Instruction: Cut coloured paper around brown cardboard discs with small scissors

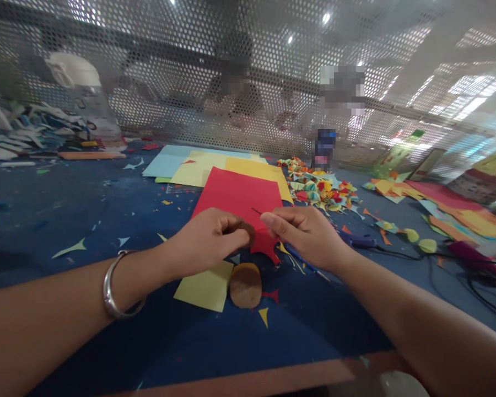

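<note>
My left hand (209, 240), with a silver bracelet at the wrist, is closed in a pinch over the red sheet. A brown, curved-edged piece (251, 234) shows at its fingertips. My right hand (308, 231) is closed too, and a thin dark stick-like thing (256, 210) pokes out past its thumb. Under both hands lies the red paper (240, 190), its near edge cut in curves. Closer to me, a brown disc (246, 286) rests beside a pale yellow paper (206, 286). A blue pen-like tool (306, 262) lies below my right hand, partly hidden.
Yellow and blue sheets (161, 161) lie behind the red one. A heap of small coloured pieces (320, 187) sits right of them. Cables and a purple tool (479, 262) lie far right. A bottle (93, 105) stands back left before a perforated screen (169, 66); people are behind it.
</note>
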Demonstrator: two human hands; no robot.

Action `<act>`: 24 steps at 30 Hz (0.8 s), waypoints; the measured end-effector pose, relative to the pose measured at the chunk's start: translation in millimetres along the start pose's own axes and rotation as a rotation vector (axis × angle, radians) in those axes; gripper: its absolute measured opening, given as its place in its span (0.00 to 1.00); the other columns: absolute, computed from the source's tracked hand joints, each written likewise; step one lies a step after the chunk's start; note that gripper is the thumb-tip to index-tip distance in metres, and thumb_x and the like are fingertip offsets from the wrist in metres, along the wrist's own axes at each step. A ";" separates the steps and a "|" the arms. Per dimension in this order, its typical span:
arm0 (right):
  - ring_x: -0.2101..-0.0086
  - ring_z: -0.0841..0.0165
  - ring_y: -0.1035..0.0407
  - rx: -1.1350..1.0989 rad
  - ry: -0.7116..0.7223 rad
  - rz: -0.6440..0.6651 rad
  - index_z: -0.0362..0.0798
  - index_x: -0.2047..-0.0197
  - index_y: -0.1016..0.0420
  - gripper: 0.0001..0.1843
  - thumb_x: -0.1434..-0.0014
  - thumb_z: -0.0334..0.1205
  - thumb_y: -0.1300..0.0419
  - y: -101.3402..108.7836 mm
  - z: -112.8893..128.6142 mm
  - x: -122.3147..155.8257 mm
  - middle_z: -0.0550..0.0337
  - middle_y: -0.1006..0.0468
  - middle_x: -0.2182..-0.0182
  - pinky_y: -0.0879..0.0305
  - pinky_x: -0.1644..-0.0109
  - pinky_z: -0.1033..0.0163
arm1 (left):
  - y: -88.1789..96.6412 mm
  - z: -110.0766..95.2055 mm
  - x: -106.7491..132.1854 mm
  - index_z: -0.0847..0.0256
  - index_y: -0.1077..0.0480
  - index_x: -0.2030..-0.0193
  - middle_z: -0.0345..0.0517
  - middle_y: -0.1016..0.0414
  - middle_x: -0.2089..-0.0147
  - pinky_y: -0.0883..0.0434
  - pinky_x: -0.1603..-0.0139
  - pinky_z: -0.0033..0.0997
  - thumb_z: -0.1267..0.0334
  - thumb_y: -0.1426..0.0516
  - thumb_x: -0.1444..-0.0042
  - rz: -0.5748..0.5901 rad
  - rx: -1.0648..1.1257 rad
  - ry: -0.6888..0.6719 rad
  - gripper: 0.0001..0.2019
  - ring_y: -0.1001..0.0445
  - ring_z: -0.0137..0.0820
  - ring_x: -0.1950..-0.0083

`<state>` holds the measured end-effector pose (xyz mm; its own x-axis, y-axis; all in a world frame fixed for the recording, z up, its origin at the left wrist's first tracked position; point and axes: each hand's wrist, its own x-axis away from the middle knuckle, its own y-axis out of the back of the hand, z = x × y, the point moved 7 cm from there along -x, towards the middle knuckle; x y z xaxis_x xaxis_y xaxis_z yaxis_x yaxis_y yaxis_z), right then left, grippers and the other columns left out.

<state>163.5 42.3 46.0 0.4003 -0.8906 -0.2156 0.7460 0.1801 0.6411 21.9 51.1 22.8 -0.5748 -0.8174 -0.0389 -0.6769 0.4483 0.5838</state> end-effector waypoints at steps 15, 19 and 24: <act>0.78 0.75 0.52 0.207 -0.033 -0.117 0.47 0.78 0.39 0.32 0.37 0.66 0.45 12.1 -4.8 -1.2 0.69 0.49 0.81 0.58 0.75 0.64 | 4.9 0.3 1.9 0.55 0.27 0.60 0.43 0.24 0.61 0.38 0.68 0.33 0.51 0.42 0.45 0.052 -0.596 -0.106 0.12 0.27 0.35 0.65; 0.79 0.75 0.52 0.357 -0.053 -0.088 0.47 0.79 0.43 0.31 0.35 0.62 0.44 10.6 -10.0 -3.3 0.70 0.50 0.82 0.59 0.74 0.63 | 6.9 4.7 0.9 0.56 0.28 0.59 0.43 0.23 0.61 0.38 0.68 0.32 0.54 0.41 0.47 0.031 -0.602 -0.084 0.12 0.27 0.35 0.65; 0.79 0.74 0.47 0.578 -0.105 0.015 0.47 0.78 0.38 0.30 0.34 0.63 0.47 2.8 -14.2 -4.3 0.66 0.40 0.82 0.58 0.72 0.62 | 19.2 4.9 -2.5 0.56 0.30 0.61 0.42 0.23 0.66 0.39 0.70 0.31 0.55 0.42 0.46 -0.039 -0.606 -0.025 0.09 0.27 0.34 0.68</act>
<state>171.4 52.6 38.3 0.3317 -0.9317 -0.1481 0.3173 -0.0376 0.9476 8.1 63.5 30.0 -0.5701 -0.8173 -0.0841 -0.3193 0.1261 0.9392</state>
